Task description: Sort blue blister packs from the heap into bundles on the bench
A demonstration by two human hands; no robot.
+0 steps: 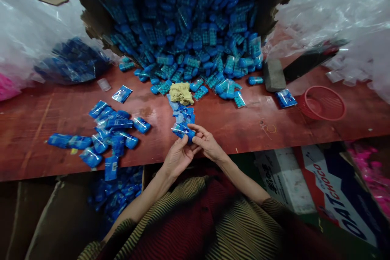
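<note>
Packet in hand: blue packet (183, 131), glossy, held at the near middle of the red table (243, 132), over the lower end of the blue wrappers (185, 113).
Left hand (176, 156): partly closed, thumb on the packet's near edge, fingers curled; hold on the underside not visible.
Right hand (209, 144): fingers bent, pinching the packet's right end between thumb and forefinger.
Directly ahead: yellow cloth (181, 93) lying on the far end of the wrappers; behind it, heap of blue containers (195, 36) spilling from a torn carton (96, 24). Forward reach blocked by both.
Left side: pile of blue packets (117, 124), loosely stacked; beyond it, flat packet (122, 94) and clear cap (104, 85).
Right side: grey block (274, 75) against dark bar (310, 61); red basket (322, 103) near the front edge; rubber band (270, 129) nearer the hands.
Front edge: runs just under the wrists; one packet of the left pile overhangs it. Below, left: more blue packets (122, 191); right: printed cartons (332, 191).
Room: bare tabletop strip between left pile and hands; wider stretch from right hand toward basket, crossed only by the band.
</note>
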